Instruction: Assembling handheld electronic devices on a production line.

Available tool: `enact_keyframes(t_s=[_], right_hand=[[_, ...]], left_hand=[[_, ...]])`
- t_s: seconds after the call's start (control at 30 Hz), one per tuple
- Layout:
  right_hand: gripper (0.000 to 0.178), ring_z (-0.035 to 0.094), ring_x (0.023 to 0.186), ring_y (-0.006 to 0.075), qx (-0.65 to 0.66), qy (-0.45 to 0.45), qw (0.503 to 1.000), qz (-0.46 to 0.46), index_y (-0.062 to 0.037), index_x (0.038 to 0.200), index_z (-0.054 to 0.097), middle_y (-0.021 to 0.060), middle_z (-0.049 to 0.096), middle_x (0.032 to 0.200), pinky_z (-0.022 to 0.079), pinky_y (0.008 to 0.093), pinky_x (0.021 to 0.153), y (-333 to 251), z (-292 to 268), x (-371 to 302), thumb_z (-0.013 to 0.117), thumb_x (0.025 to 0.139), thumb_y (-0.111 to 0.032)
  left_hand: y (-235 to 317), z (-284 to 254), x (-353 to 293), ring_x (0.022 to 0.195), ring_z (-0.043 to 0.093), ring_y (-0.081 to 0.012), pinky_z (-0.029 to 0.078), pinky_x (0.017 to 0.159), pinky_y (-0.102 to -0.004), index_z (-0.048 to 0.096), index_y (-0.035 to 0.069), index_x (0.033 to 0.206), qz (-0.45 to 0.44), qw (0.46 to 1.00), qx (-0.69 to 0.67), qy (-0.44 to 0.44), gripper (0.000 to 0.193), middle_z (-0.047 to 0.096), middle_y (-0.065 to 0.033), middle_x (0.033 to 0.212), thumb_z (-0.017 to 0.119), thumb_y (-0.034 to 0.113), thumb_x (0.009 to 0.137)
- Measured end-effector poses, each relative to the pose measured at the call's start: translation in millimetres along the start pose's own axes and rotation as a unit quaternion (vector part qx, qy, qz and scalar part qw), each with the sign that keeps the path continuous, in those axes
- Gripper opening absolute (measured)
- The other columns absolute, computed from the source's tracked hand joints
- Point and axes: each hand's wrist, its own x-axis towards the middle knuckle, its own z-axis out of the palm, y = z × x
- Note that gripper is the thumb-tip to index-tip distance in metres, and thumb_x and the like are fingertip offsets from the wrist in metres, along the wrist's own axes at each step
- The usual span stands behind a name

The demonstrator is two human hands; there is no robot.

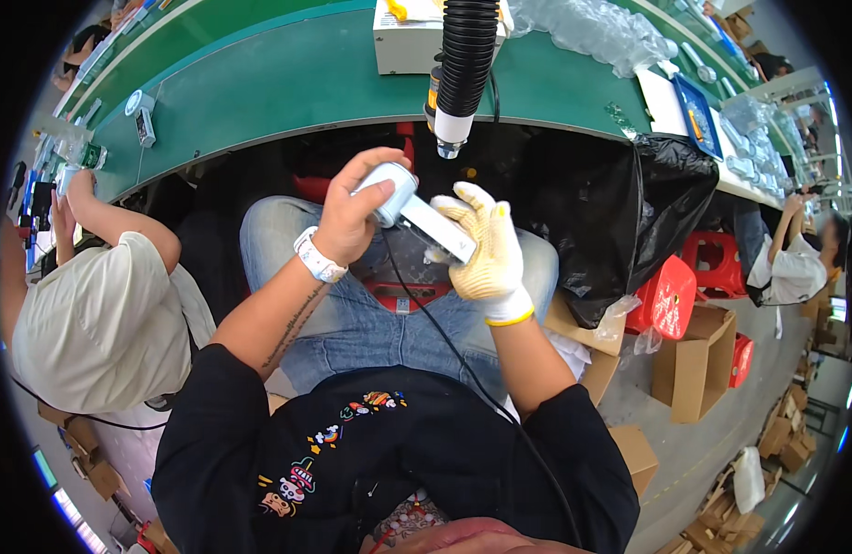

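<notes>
A pale blue and white handheld device (435, 227) with a rounded head and a straight flat handle is held over my lap. My bare left hand (354, 205) grips its rounded head, thumb across the top. A white knitted glove covers my right hand (489, 242), whose fingers close round the far end of the handle. What the device is, I cannot tell. A black cable (435, 323) runs down from near my hands across my shirt. Just beyond my hands hangs a black ribbed hose (469, 65) with a white collar and metal tip.
A green workbench (287, 78) curves ahead, bearing a white box (403, 51), clear plastic bags (583, 32) and a blue tray (695, 115). A black plastic bag (583, 198) hangs at right, near red stools (664, 297) and a cardboard box (694, 365). A co-worker (112, 305) sits at left.
</notes>
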Motion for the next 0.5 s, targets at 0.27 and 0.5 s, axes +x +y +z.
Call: enact_keyframes(t_s=[0.27,0.5], right_hand=[[0.067,0.074,0.091,0.027,-0.431,-0.116,0.893,0.065,-0.0041,0.153,0.047,0.0153,0.074,0.115,0.06,0.038,0.069,-46.5,-0.3,-27.7,0.071,0.091,-0.011],[0.064,0.071,0.083,0.0201,-0.716,-0.226,0.627,-0.209,-0.0025,0.142,0.058,0.0151,0.074,0.106,0.057,0.0343,0.076,-32.0,-9.4,-37.2,0.076,0.083,-0.018]], left_hand=[[34.3,10.3,-19.0,0.128,0.062,-0.0288,0.055,0.103,-0.0436,0.043,0.009,0.152,0.042,0.997,-0.057,-0.032,0.072,0.059,-0.0161,0.141,0.07,0.04,0.093],[36.3,4.9,-31.3,0.117,0.064,-0.0274,0.059,0.086,-0.0466,0.053,0.012,0.139,-0.312,0.949,-0.043,-0.013,0.064,0.064,-0.0118,0.127,0.081,0.032,0.085]])
